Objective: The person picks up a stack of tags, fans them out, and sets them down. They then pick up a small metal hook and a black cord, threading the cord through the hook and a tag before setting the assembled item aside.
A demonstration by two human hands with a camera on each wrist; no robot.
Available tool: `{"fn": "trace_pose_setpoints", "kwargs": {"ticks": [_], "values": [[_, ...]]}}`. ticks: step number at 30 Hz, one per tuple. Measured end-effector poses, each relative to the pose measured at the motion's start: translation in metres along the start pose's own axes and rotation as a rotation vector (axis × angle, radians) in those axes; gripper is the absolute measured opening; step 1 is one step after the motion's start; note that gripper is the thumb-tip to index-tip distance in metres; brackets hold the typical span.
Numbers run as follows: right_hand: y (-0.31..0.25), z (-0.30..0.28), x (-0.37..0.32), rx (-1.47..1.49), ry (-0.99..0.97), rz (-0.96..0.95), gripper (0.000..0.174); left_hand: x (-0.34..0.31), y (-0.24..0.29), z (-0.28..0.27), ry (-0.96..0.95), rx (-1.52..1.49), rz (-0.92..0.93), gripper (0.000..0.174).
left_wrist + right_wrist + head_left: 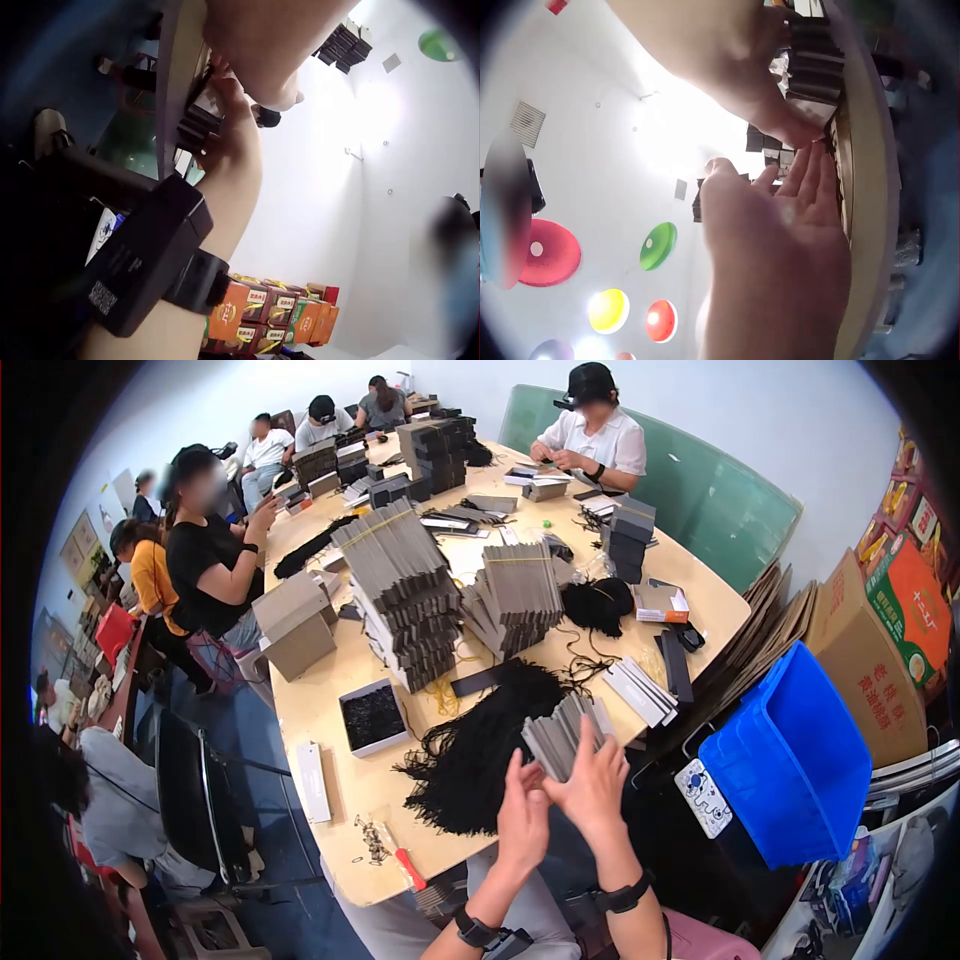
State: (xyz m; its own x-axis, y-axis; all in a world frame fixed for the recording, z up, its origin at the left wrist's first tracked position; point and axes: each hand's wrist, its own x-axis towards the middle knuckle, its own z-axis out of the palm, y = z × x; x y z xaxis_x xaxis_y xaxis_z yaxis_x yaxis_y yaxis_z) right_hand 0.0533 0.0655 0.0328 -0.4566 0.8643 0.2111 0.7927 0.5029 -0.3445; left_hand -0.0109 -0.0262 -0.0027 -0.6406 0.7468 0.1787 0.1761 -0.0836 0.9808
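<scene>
A bundle of thin grey card strips [560, 737] stands at the table's near right edge, beside a pile of black cords [480, 745]. My left hand [524, 810] lies at its near left end, fingertips close to the strips. Its fingers are straight and the palm shows in the right wrist view, where my left hand [776, 232] faces the camera. Across the near right side of the bundle, my right hand [588, 780] spreads its fingers along the strips. The right thumb points toward the left hand. In the left wrist view the right hand [232, 112] partly hides the work.
Tall stacks of grey strips [395, 595] tied with yellow bands stand mid-table. A white tray [374, 718] of black bits, a red-handled tool [409, 868] and white cards [640, 692] surround the cords. A blue bin [790, 760] stands right of the table. Several people sit or stand around.
</scene>
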Motion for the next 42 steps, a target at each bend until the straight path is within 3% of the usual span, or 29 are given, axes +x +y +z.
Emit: {"fn": "trace_pose_setpoints", "kwargs": {"ticks": [3, 5, 7, 9, 12, 15, 17, 18, 19, 21, 22, 23, 25, 26, 27, 29, 34, 42], "values": [[0.003, -0.004, 0.010, 0.036, -0.034, 0.085, 0.102, -0.010, 0.022, -0.005, -0.054, 0.182, 0.123, 0.045], [0.016, -0.008, 0.019, 0.261, -0.060, 0.112, 0.101, -0.017, 0.041, -0.011, -0.074, 0.203, 0.250, 0.044], [0.048, 0.006, 0.034, 0.541, 0.099, -0.103, 0.092, -0.025, 0.049, -0.025, -0.042, 0.197, 0.250, 0.037], [0.031, -0.035, 0.035, 0.898, -0.111, 0.086, 0.090, -0.031, 0.051, -0.045, -0.105, 0.161, 0.273, 0.025], [0.021, -0.060, 0.040, 1.178, -0.123, 0.083, 0.084, -0.030, 0.056, -0.076, -0.071, 0.142, 0.230, 0.019], [0.015, -0.067, 0.038, 1.354, -0.248, 0.039, 0.092, -0.031, 0.061, -0.101, -0.076, 0.085, 0.153, 0.020], [-0.004, -0.067, 0.024, 1.325, -0.290, -0.054, 0.094, -0.034, 0.065, -0.115, -0.139, -0.217, 0.019, 0.024], [-0.018, -0.069, 0.019, 1.299, -0.312, -0.128, 0.097, -0.035, 0.059, -0.121, -0.278, -0.344, -0.075, 0.039], [-0.043, -0.076, 0.011, 1.220, -0.332, -0.193, 0.100, -0.034, 0.058, -0.125, -0.245, -0.346, -0.072, 0.039], [-0.079, -0.080, -0.002, 1.054, -0.341, -0.469, 0.100, -0.034, 0.056, -0.128, -0.248, -0.880, -0.122, 0.058], [-0.084, -0.079, -0.006, 0.806, -0.293, -0.641, 0.100, -0.031, 0.055, -0.137, -0.300, -0.987, -0.124, 0.069], [-0.089, -0.079, -0.011, 0.558, -0.237, -0.801, 0.100, -0.032, 0.056, -0.148, -0.265, -1.276, -0.255, 0.067], [-0.118, -0.082, -0.026, 0.395, -0.133, -0.983, 0.095, -0.033, 0.074, -0.183, -0.292, -1.432, -0.255, 0.065], [-0.122, -0.080, -0.028, 0.336, -0.118, -1.032, 0.095, -0.037, 0.079, -0.198, -0.272, -1.471, -0.313, 0.053], [-0.124, -0.077, -0.031, 0.275, -0.101, -1.073, 0.095, -0.039, 0.081, -0.206, -0.254, -1.475, -0.308, 0.053], [-0.129, -0.074, -0.036, 0.232, -0.073, -1.123, 0.094, -0.042, 0.083, -0.215, 0.004, -0.858, -0.301, 0.044], [-0.127, -0.069, -0.039, 0.189, -0.005, -1.166, 0.093, -0.041, 0.066, -0.232, 0.080, -0.364, -0.238, 0.025], [-0.108, -0.070, -0.040, 0.155, 0.060, -1.163, 0.094, -0.044, 0.064, -0.259, -0.017, -1.035, -0.300, 0.011]]}}
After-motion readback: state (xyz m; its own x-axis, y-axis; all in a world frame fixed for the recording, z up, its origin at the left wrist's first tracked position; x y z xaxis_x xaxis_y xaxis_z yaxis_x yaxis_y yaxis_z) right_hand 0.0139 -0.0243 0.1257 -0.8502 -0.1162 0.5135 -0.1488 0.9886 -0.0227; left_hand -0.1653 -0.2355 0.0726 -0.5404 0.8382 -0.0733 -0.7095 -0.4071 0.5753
